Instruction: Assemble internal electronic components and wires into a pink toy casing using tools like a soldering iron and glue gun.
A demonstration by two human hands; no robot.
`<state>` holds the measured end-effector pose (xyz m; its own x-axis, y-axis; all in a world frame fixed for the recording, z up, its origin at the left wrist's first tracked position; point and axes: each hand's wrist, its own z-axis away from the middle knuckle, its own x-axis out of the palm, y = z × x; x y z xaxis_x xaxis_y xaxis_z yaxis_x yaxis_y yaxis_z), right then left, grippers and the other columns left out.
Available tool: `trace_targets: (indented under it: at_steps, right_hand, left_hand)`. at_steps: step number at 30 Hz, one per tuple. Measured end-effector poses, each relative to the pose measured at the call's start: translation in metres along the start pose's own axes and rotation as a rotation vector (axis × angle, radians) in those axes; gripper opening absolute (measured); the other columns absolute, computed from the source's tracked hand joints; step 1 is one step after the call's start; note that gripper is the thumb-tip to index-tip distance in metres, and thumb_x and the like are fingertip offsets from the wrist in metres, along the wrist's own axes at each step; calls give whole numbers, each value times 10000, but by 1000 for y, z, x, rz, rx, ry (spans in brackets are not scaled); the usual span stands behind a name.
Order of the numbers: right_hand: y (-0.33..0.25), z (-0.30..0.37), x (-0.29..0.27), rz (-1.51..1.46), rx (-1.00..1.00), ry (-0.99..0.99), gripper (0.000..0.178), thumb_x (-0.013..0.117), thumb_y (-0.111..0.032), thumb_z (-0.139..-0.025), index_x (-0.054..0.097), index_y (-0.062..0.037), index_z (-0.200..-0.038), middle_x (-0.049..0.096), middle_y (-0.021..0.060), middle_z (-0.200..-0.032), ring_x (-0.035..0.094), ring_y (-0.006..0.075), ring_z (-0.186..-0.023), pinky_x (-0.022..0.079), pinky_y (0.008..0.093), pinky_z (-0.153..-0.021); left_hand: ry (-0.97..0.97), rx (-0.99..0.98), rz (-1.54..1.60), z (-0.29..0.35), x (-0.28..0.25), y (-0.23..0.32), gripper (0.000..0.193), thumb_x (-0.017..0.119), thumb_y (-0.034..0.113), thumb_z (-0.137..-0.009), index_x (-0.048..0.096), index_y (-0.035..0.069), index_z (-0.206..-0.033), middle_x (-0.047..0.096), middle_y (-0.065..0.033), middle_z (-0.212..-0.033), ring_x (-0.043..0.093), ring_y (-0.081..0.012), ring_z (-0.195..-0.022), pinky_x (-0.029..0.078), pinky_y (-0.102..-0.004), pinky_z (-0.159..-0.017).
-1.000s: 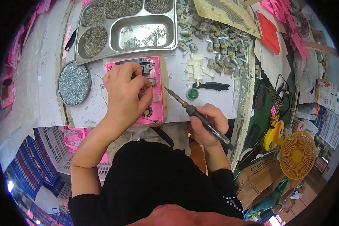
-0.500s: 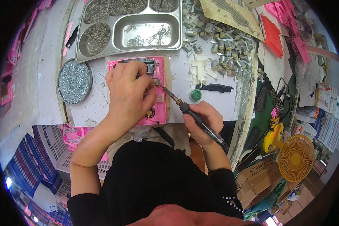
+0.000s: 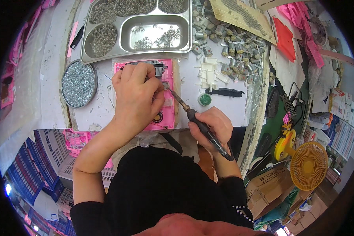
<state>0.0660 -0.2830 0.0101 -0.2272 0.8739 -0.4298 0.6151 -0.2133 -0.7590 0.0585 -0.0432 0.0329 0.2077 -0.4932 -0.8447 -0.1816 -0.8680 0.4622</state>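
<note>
A pink plastic housing (image 3: 169, 116) with dark parts inside lies in front of me on the table. Across its left side rests my left hand (image 3: 137, 87), its fingers bent and closed over the housing; what they pinch is hidden from view. My right hand (image 3: 215, 125) is closed round the dark handle of a soldering iron (image 3: 202, 128). The iron's tip points up and left into the housing, close by my left fingertips. Just right of the housing stands a small round pot of green stuff (image 3: 204, 99).
A steel tray (image 3: 126, 51) of small springs stands behind the housing. To the left is a round dish of tiny metal pieces (image 3: 79, 84). Several small motors (image 3: 240, 59), white plastic parts (image 3: 209, 74) and a black strip (image 3: 226, 92) lie to the right. A yellow fan (image 3: 308, 165) stands far right.
The soldering iron has swung a little steeper, its handle end shifting left and down with my right hand. My left hand stays nearly in place over the housing.
</note>
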Motion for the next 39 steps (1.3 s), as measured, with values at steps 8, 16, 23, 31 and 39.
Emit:
trace_targets:
  at_steps: [8,16,23,31,39]
  right_hand:
    - [2,2,-10,6,5,35,379,864,1,-717,679,-15,-1048,670,102,-742,627,239,-588,476,318,-518]
    - [1,-3,-15,10,-12,38,385,869,4,-717,680,-14,-1053,671,101,-744,631,233,-590,478,311,-513]
    - [1,-6,-17,40,-37,43,380,876,0,-713,682,-20,-1040,678,97,-753,630,227,-585,484,307,-511]
    - [-3,-8,-22,53,-26,-6,380,879,-8,-715,680,-31,-1037,684,95,-758,636,224,-589,486,303,-511]
    - [-2,-9,-22,55,-31,6,388,884,-12,-709,680,-39,-1038,685,90,-758,640,220,-592,487,302,-507]
  left_hand:
    - [-3,2,-12,0,-1,2,155,798,116,-694,681,119,-796,549,-37,-1015,536,-273,-996,351,-440,-914]
    - [-1,-2,-19,1,0,1,167,812,111,-692,689,117,-806,568,-37,-1029,548,-270,-1014,350,-435,-931]
    - [15,8,-6,1,-1,2,151,801,94,-704,685,111,-799,569,-33,-1024,542,-256,-990,343,-429,-918]
    - [7,0,-5,1,-3,5,155,802,91,-710,688,109,-812,566,-34,-1017,544,-258,-987,344,-428,-917]
    - [-7,-23,-2,1,-3,5,177,821,102,-698,714,99,-840,578,-47,-1016,566,-267,-1006,362,-427,-920]
